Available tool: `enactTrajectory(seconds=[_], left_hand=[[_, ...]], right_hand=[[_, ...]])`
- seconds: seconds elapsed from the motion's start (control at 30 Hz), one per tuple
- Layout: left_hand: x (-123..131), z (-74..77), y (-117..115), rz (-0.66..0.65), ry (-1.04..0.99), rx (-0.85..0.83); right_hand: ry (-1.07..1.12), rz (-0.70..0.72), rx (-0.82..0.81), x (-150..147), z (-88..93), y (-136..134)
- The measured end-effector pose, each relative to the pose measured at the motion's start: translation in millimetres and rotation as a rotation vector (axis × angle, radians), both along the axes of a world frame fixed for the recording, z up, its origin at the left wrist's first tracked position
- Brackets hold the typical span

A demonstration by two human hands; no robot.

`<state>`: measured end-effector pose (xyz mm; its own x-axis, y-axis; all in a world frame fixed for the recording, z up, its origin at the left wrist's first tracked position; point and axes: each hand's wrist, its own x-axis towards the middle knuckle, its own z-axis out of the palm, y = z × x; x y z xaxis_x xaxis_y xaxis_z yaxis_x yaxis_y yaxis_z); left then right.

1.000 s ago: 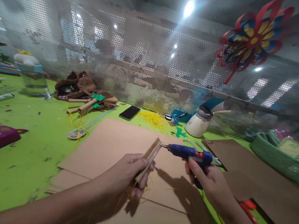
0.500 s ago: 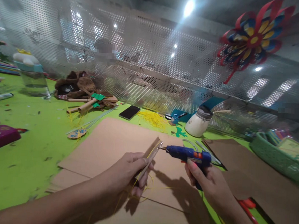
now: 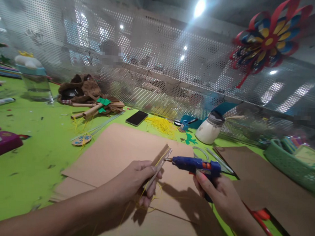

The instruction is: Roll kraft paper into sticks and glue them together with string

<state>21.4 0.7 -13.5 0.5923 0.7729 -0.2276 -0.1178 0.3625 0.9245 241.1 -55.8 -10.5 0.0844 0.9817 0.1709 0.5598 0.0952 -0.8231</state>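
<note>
My left hand is closed around a folded strip of brown paper, held tilted up above the sheets. Yellow string runs along the strip and hangs in loops below my fingers. In my right hand is a blue hot glue gun, its metal nozzle pointing left and at the strip's edge. A shiny line, apparently glue, shows along that edge. Under both hands lie brown paper sheets.
Beyond the sheets are a phone, shredded yellow paper and a white jar. Rolled brown paper pieces lie at the back left. A green basket and brown board are on the right, with red-handled scissors nearer me.
The glue gun in my right hand has moved slightly left and down, its nozzle travelling along the strip's edge towards my left fingers. My left hand keeps nearly still.
</note>
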Motion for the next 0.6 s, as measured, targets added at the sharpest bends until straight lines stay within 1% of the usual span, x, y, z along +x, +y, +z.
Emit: enactTrajectory(seconds=[0.1,0.17,0.33,0.43,0.5,0.6], left_hand=[[0,-2.6,-1,-0.002,-0.010,-0.016],[0,-4.7,-1,-0.008,-0.024,-0.034],[-1,-6.2,-1,-0.039,-0.049,-0.044],[-1,-5.0,-1,-0.023,-0.028,-0.026],[-1,-4.4,0,-0.010,-0.018,-0.008],[0,-3.9,0,-0.014,-0.015,0.011]], right_hand=[[0.026,0.064,-0.030,-5,3.2,-2],[0.005,0.075,-0.028,-5,4.2,-3],[-0.072,-0.033,0.045,3,0.0,3],[-0.083,-0.059,0.077,6,-1.6,4],[-0.076,-0.044,0.047,4,-1.1,3],[-0.040,0.020,-0.021,0,0.3,-1]])
